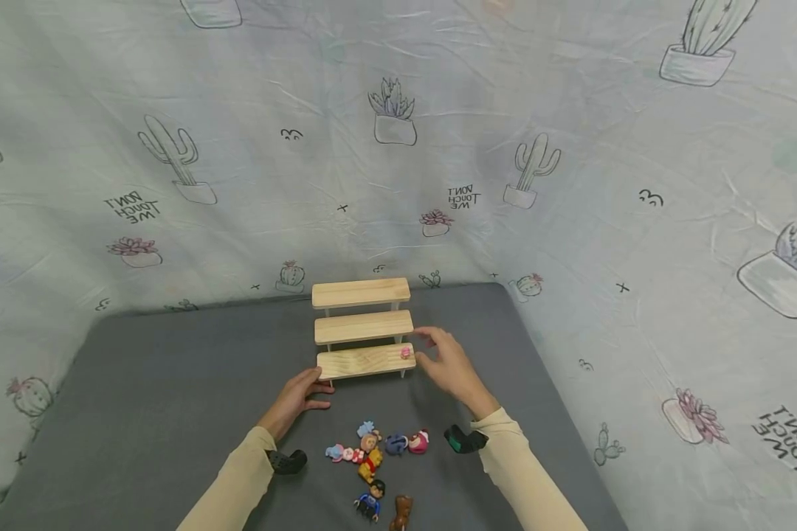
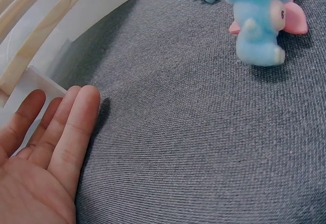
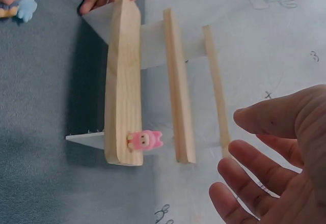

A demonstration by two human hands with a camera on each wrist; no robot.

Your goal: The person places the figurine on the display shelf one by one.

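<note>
Grey mat [image 1: 173, 383], 3-step wooden shelf [image 1: 361, 328] (pink figure [image 1: 406, 352] aboard), both hands beside.

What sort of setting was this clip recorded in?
Probably a staged indoor recording spot, not a lived-in room: a cactus-print sheet as backdrop, a grey-covered table, a wooden step shelf and toy figures.

Staged tabletop set, cactus-print backdrop [image 1: 571, 110]

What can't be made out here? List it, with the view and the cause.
- Small pink figure on the wooden stand: head view, too small for detail.
- Left hand: left wrist view, cut off by the frame edge.
- Blue elephant toy: top cut off by the upper edge.
</note>
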